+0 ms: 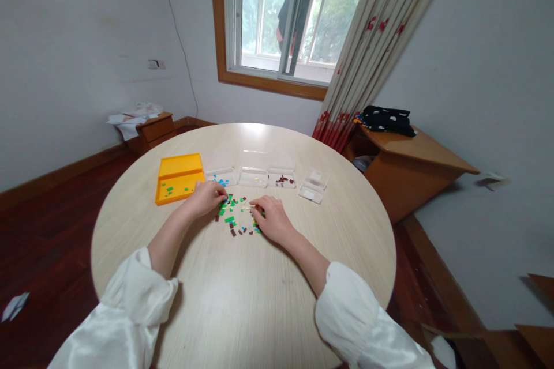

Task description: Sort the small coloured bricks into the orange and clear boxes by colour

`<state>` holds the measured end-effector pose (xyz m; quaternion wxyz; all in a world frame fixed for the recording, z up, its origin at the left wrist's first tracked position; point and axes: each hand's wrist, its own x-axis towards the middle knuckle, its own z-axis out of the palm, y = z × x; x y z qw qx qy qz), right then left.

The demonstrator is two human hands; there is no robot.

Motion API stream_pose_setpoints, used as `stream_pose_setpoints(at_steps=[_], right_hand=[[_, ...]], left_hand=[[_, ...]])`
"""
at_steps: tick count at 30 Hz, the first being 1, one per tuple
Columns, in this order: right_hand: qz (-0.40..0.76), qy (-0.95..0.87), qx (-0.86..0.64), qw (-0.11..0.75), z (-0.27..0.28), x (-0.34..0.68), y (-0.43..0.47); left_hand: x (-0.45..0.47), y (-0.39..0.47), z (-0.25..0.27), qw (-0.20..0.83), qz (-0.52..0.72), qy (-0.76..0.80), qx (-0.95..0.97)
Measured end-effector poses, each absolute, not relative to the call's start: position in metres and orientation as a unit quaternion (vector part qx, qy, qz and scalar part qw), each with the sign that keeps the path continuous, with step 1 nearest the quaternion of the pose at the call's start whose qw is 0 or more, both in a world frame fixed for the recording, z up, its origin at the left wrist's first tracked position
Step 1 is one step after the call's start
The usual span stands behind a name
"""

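Observation:
A loose pile of small toy building bricks (229, 219), green, brown, cream and blue, lies on the round table. At its left edge is my left hand (206, 198), fingers bent and closed together at the bricks; whatever they pinch is too small to make out. My right hand (273, 218) rests over the right side of the pile, fingers curved and somewhat apart, covering some bricks. Left of the pile, an open yellow case (179, 164) holds a few green bricks. Behind the pile, one clear box (228, 173) contains blue bricks, another clear box (253, 183) cream ones, and a third clear box (281, 184) brown ones.
A smaller clear box (311, 195) with its lid open stands to the right. The round wooden table (242, 300) has a curved edge. Beyond it are a wooden cabinet (415, 167) with dark cloth on top, a curtain (367, 40) and a window (268, 17).

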<state>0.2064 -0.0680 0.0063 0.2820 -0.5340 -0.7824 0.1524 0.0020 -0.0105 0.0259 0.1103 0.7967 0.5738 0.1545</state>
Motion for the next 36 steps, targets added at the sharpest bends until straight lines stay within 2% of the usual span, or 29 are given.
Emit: stream_pose_setpoints(at_steps=[10,36], right_hand=[[0.156,-0.785,-0.532,0.277,0.008,0.205,-0.068],[0.158,-0.785,-0.528,0.283,0.006,0.206,-0.068]], left_hand=[[0.005,-0.018,0.039,0.147,0.095,0.596,0.784],[0.0,-0.011,0.028,0.098,0.08,0.602,0.788]])
